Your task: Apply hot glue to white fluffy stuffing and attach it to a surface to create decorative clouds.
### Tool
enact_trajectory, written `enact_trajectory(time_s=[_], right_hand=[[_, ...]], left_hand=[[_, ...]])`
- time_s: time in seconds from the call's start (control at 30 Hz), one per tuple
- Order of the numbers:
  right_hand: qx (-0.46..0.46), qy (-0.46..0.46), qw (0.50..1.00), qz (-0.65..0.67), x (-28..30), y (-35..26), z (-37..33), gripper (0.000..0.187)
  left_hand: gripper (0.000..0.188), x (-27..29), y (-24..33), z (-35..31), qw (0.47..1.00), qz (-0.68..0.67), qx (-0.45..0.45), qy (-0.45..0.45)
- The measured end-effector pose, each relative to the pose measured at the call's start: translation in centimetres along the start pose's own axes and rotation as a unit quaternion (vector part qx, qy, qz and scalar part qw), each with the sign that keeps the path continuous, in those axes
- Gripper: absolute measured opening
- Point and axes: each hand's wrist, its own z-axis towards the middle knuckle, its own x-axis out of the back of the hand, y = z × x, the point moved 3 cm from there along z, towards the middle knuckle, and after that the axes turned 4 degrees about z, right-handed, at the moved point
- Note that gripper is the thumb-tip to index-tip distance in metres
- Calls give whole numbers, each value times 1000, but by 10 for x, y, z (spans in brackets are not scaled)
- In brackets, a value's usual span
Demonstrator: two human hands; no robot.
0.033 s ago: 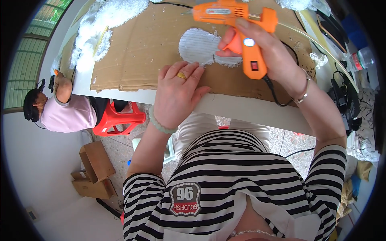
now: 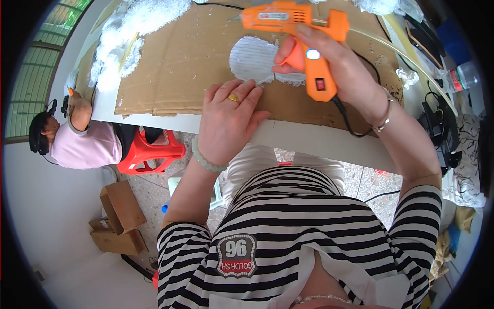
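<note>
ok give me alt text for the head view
A right hand holds an orange glue gun over a white, frayed piece on a cardboard sheet, while the left hand lies at the sheet's near edge, close to the piece. At left are white fluffy material and another person on a red stool.

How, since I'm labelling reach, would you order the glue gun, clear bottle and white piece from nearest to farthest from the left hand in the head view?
1. White piece: just beyond the left hand, on the cardboard.
2. Glue gun: in the right hand.
3. Clear bottle: at the far right.
</note>
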Motion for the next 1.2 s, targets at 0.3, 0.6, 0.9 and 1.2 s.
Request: enact_trajectory(time_s=[0.3,0.6,0.9,1.2], right_hand=[[-58,6,998,27,-24,24,9,44],[-72,16,996,50,-23,25,8,43],[-44,-38,998,18,-18,28,11,43],[57,52,997,6,0,-17,15,41]], left_hand=[[33,-6,0,-11,998,-15,11,61],[29,-9,-2,-12,996,-36,29,76],[28,-9,-3,-12,996,-33,40,76],[28,-7,-2,-11,996,-40,42,68]])
